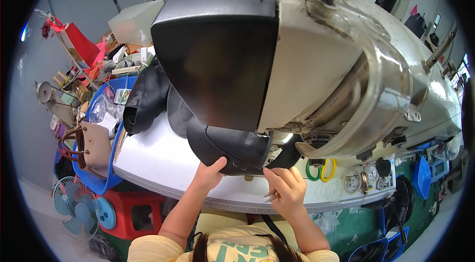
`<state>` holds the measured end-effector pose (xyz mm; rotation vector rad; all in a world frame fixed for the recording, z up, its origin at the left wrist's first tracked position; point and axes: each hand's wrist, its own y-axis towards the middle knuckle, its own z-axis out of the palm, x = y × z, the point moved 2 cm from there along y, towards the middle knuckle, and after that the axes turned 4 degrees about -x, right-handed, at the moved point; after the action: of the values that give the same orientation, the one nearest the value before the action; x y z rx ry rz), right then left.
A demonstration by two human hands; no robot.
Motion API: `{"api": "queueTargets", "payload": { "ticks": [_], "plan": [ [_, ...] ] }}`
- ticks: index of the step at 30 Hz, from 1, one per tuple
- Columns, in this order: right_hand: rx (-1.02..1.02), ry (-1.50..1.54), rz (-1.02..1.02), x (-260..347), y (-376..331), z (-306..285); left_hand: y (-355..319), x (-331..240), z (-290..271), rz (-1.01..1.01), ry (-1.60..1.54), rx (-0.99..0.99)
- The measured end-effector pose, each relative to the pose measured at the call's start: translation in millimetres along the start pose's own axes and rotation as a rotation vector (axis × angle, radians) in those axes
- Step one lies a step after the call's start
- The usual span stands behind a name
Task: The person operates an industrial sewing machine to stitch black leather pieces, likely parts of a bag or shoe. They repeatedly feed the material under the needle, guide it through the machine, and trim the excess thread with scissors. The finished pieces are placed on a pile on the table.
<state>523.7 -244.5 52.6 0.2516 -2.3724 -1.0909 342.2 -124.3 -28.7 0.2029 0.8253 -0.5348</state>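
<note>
A curved black leather-like piece (232, 148) with a seam line across it lies under the head of a large sewing machine (307, 64). My left hand (210, 174) grips its near left edge, thumb on top and the other fingers hidden beneath. At the near right edge, my right hand (287, 188) is closed, its fingertips pinching the piece by the needle area. Two thin pointed tips (269, 196) stick out below that hand; they look like small thread snips, though most is hidden. The machine head blocks the far part of the piece.
More black pieces (147, 96) lie on the white table (158, 158) at the left. Beside it are a blue bin (94, 178), a tan handbag (96, 148), a fan (76, 207) and a red stool (133, 212). Green (312, 170) and yellow rings (328, 170) sit right of my hands.
</note>
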Motion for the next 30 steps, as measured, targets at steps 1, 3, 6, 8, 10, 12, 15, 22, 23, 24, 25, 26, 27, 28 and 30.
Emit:
{"api": "queueTargets", "payload": {
  "ticks": [1,3,6,8,10,12,15,22,23,24,25,26,27,28,30],
  "plan": [
    [-0.003,0.01,-0.001,0,1,0,1,0,1,0.004,-0.006,-0.005],
    [-0.006,0.027,0.002,0,1,-1,1,2,3,0.007,-0.022,-0.014],
    [-0.009,0.036,0.011,-1,0,-1,-3,-3,8,0.027,-0.003,-0.017],
    [-0.004,0.02,0.017,-4,-2,-1,-4,-2,9,0.044,0.013,-0.03],
    [-0.007,0.019,0.03,-6,-3,0,-5,-1,8,0.061,0.031,-0.035],
    [-0.019,0.025,0.05,-9,-2,2,-2,-1,9,0.077,0.049,-0.027],
    [-0.024,0.036,0.07,-7,1,1,-2,-2,10,0.05,0.049,-0.022],
    [0.001,0.07,0.12,-9,-1,3,1,-8,14,0.012,-0.02,-0.055],
    [0.001,0.091,0.14,-9,1,3,1,-8,13,0.018,-0.005,-0.068],
    [0.0,0.113,0.16,-10,3,3,1,-8,13,0.025,0.011,-0.08],
    [-0.027,0.096,0.133,-11,5,3,0,-8,15,0.032,-0.002,-0.09],
    [-0.054,0.078,0.107,-14,6,4,0,-7,19,0.038,-0.015,-0.099],
    [-0.082,0.059,0.08,-16,7,4,-1,-7,23,0.045,-0.028,-0.107],
    [-0.082,0.063,0.064,-19,6,6,-1,-10,27,0.05,-0.031,-0.089],
    [-0.062,0.048,0.085,-18,6,5,0,-14,33,0.06,-0.039,-0.051]
  ]
}}
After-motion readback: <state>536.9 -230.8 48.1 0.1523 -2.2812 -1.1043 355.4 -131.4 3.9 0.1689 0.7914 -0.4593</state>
